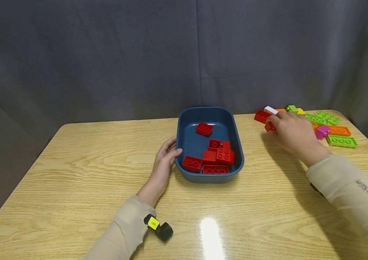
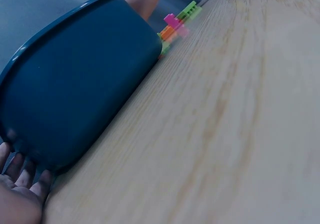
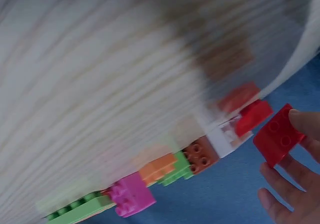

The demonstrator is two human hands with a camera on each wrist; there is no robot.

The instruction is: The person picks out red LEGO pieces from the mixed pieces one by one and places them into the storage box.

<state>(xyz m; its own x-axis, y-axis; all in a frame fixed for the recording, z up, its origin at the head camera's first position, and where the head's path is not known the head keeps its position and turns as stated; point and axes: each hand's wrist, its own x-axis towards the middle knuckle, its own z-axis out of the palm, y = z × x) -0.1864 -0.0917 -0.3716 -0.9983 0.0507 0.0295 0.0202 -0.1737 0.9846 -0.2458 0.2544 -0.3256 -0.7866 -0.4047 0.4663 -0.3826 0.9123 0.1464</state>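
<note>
A blue plastic bin [image 1: 187,175] stands on the table with several red toy bricks inside, among them a red brick [image 1: 204,129] near its far end. On the bin's left side my left hand [image 1: 162,162] holds it, thumb over the rim and fingers against the outer wall; the left wrist view shows several fingers [image 2: 26,176] low on that wall. My right hand [image 1: 295,131] pinches a red brick [image 3: 278,135] between thumb and fingers, over the loose bricks at the back right. Another red brick [image 1: 262,116] lies just left of that hand.
Around the right hand lie a white brick [image 1: 270,109], a magenta brick [image 1: 322,131], an orange brick [image 1: 339,130] and several green ones, including a long green brick [image 1: 342,141]. A grey curtain [image 1: 131,61] hangs behind the wooden table [image 1: 83,169].
</note>
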